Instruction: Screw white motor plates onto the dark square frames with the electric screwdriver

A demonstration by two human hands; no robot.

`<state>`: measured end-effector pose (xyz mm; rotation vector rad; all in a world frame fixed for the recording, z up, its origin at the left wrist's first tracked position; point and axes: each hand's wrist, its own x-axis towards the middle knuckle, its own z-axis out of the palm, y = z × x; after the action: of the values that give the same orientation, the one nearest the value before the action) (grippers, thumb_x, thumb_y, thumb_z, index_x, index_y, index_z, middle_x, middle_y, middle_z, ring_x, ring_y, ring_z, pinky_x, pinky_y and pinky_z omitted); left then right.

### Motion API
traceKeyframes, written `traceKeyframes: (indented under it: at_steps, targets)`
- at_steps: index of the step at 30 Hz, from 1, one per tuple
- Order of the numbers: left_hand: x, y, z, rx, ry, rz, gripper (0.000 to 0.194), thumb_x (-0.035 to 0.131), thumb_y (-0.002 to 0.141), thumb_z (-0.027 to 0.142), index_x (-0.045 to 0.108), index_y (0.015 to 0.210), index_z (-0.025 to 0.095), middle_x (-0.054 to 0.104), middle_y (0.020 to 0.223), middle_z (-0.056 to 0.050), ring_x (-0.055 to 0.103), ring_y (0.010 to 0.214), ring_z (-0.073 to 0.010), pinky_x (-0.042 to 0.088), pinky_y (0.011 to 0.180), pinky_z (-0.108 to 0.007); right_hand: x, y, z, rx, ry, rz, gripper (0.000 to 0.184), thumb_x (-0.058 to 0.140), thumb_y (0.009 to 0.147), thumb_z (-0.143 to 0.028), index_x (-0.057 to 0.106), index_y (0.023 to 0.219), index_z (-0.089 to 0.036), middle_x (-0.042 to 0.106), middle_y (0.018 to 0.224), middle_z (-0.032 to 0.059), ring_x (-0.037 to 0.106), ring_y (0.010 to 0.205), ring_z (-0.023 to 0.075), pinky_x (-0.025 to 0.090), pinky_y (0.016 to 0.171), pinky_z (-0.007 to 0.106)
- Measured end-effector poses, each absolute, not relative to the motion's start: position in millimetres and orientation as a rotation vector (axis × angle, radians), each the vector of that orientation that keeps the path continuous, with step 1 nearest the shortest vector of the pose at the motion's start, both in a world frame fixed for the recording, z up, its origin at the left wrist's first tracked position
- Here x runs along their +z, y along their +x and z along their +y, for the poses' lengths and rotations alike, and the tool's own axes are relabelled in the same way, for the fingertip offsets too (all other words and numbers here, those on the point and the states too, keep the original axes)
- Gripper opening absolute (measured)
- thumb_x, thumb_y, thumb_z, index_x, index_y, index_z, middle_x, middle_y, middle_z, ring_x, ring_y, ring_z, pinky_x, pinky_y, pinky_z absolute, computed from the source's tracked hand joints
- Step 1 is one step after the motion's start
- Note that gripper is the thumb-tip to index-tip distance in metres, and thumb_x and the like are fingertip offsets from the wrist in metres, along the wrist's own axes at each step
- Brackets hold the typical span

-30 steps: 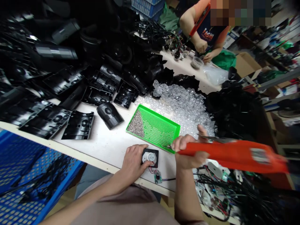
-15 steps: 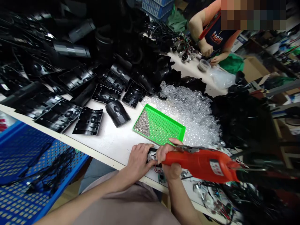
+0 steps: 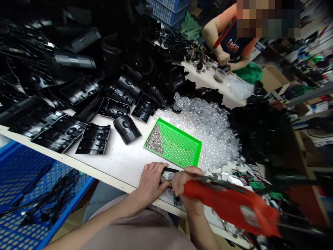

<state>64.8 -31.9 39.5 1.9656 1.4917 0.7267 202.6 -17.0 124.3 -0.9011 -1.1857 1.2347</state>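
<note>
My left hand (image 3: 152,182) is closed around a small black plastic part (image 3: 165,171) at the table's near edge, with a pale fitting and thin wires on it. In my right hand (image 3: 186,184) is a red electric screwdriver (image 3: 231,205), gripped near its front end and blurred by motion. Its tip points left at the part and is hidden behind my right fingers. Just beyond my hands lies a green perforated tray (image 3: 179,130), with small metal screws (image 3: 155,141) heaped at its left end.
Black plastic shells (image 3: 95,139) cover the left of the table (image 3: 117,166). Clear plastic pieces (image 3: 208,121) are heaped behind the tray. A blue crate (image 3: 49,194) stands at lower left. Wired circuit parts lie at right. Across the table, a co-worker's hands (image 3: 223,59) handle something.
The screwdriver's rear end has swung downward and toward me, and its body is now blurred. My left hand stays on the black part. The whole view has shifted slightly.
</note>
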Motion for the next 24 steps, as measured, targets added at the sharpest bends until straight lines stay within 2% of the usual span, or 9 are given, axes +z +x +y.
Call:
traceKeyframes:
  at_steps: [3, 8, 11, 15, 24]
  targets:
    - [40, 65, -31, 0.721, 1.968, 1.490, 0.044, 0.070, 0.080, 0.035, 0.052, 0.118, 0.020, 0.065, 0.106, -0.008, 0.058, 0.102, -0.0283, 0.040, 0.084, -0.042, 140, 222, -9, 1.032, -0.754, -1.157, 0.049, 0.058, 0.081, -0.061, 0.052, 0.122, -0.033, 0.049, 0.052, -0.0072, 0.043, 0.039, 0.0124, 0.039, 0.043, 0.028]
    - [37, 64, -30, 0.725, 1.992, 1.488, 0.043, 0.067, 0.083, 0.037, 0.052, 0.119, 0.021, 0.065, 0.107, -0.008, 0.057, 0.100, -0.0275, 0.040, 0.083, -0.041, 120, 244, 25, 0.880, -0.894, -1.058, 0.045, 0.062, 0.077, -0.057, 0.053, 0.113, -0.031, 0.042, 0.049, -0.0102, 0.036, 0.034, 0.0105, 0.034, 0.037, 0.023]
    - [37, 64, -30, 0.727, 1.993, 1.493, 0.042, 0.068, 0.082, 0.035, 0.052, 0.118, 0.021, 0.066, 0.107, -0.007, 0.057, 0.100, -0.0272, 0.040, 0.083, -0.041, 99, 243, 36, 0.902, -0.967, -1.059, 0.049, 0.060, 0.074, -0.060, 0.053, 0.109, -0.026, 0.041, 0.050, -0.0103, 0.037, 0.035, 0.0098, 0.033, 0.036, 0.021]
    - [36, 64, -29, 0.751, 2.005, 1.491, 0.042, 0.071, 0.080, 0.036, 0.053, 0.115, 0.021, 0.066, 0.104, -0.006, 0.058, 0.098, -0.0274, 0.041, 0.082, -0.040, 87, 239, 37, 0.930, -0.960, -1.081, 0.043, 0.060, 0.076, -0.056, 0.051, 0.105, -0.026, 0.042, 0.052, -0.0104, 0.038, 0.036, 0.0093, 0.032, 0.037, 0.021]
    - [35, 65, -29, 0.716, 1.993, 1.499, 0.042, 0.071, 0.080, 0.038, 0.054, 0.114, 0.020, 0.066, 0.104, -0.006, 0.057, 0.099, -0.0278, 0.040, 0.082, -0.041, 83, 241, 36, 0.971, -0.927, -1.094, 0.044, 0.065, 0.077, -0.048, 0.047, 0.111, -0.027, 0.047, 0.054, -0.0100, 0.041, 0.038, 0.0099, 0.033, 0.039, 0.021]
